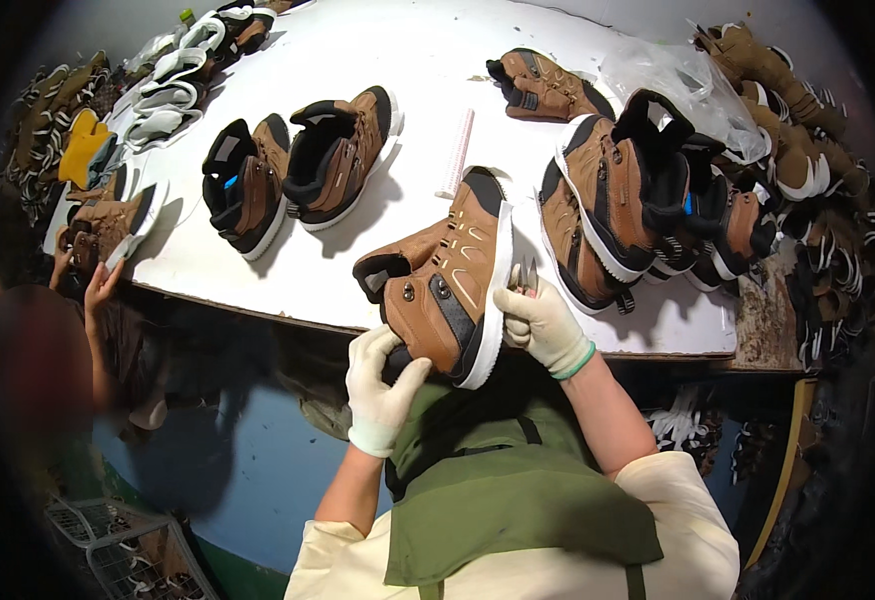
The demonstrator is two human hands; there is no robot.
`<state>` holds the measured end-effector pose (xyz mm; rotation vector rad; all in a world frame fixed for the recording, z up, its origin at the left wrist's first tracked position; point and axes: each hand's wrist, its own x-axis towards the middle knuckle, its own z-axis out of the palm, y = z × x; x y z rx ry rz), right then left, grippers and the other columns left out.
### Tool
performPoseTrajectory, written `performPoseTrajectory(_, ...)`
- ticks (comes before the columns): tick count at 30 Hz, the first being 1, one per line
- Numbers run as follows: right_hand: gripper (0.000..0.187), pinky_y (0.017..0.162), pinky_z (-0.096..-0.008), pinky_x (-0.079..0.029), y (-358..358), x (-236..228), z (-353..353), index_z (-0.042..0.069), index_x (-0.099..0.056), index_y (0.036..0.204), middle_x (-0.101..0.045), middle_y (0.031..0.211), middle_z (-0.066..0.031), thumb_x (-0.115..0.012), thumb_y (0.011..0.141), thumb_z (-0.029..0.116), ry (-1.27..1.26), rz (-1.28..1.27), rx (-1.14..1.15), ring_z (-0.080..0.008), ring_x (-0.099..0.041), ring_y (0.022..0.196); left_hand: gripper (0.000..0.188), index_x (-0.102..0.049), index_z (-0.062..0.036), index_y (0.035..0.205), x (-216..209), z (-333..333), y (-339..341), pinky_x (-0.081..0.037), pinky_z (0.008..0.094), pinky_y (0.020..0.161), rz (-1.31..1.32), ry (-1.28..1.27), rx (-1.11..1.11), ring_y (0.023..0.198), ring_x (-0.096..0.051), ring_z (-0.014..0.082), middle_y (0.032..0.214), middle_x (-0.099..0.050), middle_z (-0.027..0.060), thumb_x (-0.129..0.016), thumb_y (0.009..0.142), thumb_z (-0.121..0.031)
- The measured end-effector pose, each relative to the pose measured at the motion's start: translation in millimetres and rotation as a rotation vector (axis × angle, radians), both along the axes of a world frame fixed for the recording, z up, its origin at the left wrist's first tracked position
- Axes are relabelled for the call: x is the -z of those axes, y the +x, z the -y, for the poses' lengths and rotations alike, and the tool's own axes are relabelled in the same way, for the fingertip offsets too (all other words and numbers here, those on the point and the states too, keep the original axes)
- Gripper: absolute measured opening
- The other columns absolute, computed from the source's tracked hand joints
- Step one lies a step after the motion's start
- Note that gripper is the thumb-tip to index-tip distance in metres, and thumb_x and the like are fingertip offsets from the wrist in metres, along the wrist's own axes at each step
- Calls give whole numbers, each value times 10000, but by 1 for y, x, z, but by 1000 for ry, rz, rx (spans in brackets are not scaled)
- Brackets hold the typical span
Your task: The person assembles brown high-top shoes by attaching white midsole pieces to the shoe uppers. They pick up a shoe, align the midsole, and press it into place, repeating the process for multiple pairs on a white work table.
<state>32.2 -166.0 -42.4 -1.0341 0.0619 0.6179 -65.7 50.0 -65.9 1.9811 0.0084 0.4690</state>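
A brown hiking boot with black toe and heel parts and a white sole is tilted above the table's front edge, sole edge to the right. My left hand, in a white glove, grips it by the heel and collar. My right hand, also gloved, is closed round small metal thread snips, whose two points stick up beside the sole. That hand is next to the white sole edge; whether its fingers touch the sole I cannot tell.
On the white table stand two brown boots left of centre, a stacked group of boots at right, and a printed paper strip. Clear plastic and shoe piles lie beyond. At left, another person's hands hold a boot.
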Motion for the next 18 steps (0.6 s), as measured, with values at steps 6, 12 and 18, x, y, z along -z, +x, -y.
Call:
performPoseTrajectory(6,119,400,-190,-278,-5,5,3,74,-573,1002,-523,715,37,-646,909,84,25,56,-29,-28,-398,476,292,-642,19,1026,3,-1,8,-473,291,859,-190,-647,9,941,-591,157,1015,-643,68,-728,753,-37)
performPoseTrajectory(12,170,408,-188,-289,5,-1,5,52,-553,1028,-526,727,28,-649,909,126,-106,130,-99,-29,-413,493,311,-636,23,1020,-14,9,17,-458,251,696,-221,-551,-46,742,-525,94,901,-625,29,-746,746,-76)
performPoseTrajectory(18,291,638,-245,-482,8,-30,-31,-6,-566,1029,-621,813,-16,-698,861,192,-613,545,336,-65,-548,698,350,-622,-40,981,-13,28,6,-440,373,792,10,-131,-73,840,-543,277,902,-599,102,-800,684,-93)
